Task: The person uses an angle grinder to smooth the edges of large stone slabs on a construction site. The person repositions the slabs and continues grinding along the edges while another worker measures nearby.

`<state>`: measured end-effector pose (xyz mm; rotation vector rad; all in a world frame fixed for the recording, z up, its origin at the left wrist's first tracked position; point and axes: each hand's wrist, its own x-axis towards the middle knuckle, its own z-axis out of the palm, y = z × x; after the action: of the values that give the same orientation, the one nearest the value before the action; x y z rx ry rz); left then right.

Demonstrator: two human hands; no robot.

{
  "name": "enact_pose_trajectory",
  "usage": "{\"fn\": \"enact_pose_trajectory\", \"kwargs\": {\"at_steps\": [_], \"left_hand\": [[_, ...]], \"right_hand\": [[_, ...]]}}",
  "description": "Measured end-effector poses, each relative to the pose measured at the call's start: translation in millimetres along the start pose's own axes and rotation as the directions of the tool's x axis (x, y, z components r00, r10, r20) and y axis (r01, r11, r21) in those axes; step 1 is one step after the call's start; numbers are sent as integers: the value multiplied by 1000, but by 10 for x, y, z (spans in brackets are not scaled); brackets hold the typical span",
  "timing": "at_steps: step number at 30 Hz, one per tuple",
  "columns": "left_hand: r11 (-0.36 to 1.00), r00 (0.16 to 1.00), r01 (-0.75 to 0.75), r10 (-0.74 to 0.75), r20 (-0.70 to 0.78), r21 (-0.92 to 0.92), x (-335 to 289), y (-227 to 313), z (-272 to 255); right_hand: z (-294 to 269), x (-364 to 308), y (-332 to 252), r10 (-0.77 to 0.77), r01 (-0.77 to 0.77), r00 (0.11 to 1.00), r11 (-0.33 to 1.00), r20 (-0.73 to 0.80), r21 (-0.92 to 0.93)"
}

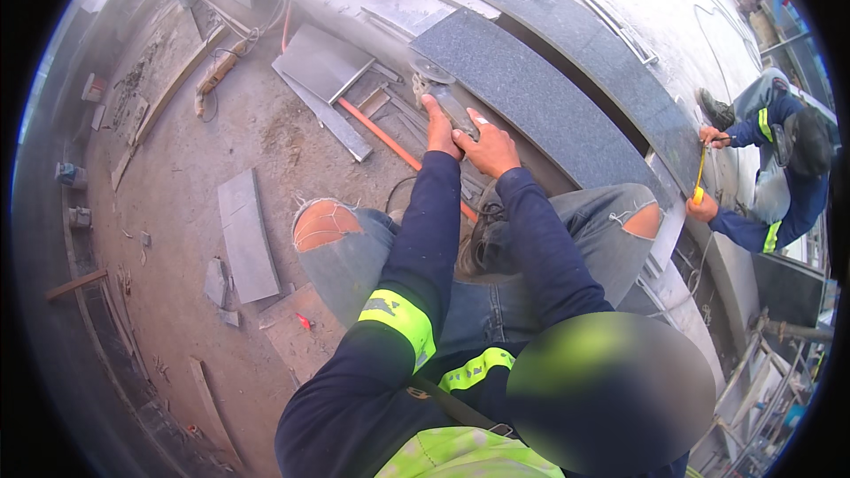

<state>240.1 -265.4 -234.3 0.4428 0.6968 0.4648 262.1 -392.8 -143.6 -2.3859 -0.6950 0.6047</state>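
An angle grinder (455,104) is gripped in both my hands, its round disc (432,69) at the left edge of a long dark grey speckled stone slab (540,93). Whether the disc touches the stone I cannot tell. My left hand (440,131) wraps round the tool near its head. Farther back on the body, my right hand (490,149) is closed, with a pale wrap on one finger. Left of the grinder lie a square grey tile (323,62) and a narrow stone strip (323,113).
An orange hose (381,133) runs beside my legs. Another person (775,159) at right holds a yellow tape measure (700,186) against a long stone slab (651,111). Offcuts, including a grey slab (248,235), timber (168,102) and buckets (71,175) lie at left. Dust hangs at upper left.
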Motion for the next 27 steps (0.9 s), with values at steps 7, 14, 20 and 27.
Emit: {"fn": "enact_pose_trajectory", "kwargs": {"at_steps": [7, 14, 20, 27], "left_hand": [[1000, 999, 28, -28, -31, -6, -86, 0, 27], [999, 1000, 29, -29, -7, 19, -153, -5, 29], [999, 1000, 19, -18, -14, 27, -144, -30, 46], [1000, 1000, -1, 1, -5, 3, 97, -34, -61]], "right_hand": [[-49, -95, -43, 1, -1, 1000, 1000, 15, 10], [-47, -120, -5, -3, 3, 1000, 1000, 8, 10], [-38, -102, 15, 2, -2, 1000, 1000, 0, -13], [20, 23, -11, -14, 14, 1000, 1000, 4, -17]]}}
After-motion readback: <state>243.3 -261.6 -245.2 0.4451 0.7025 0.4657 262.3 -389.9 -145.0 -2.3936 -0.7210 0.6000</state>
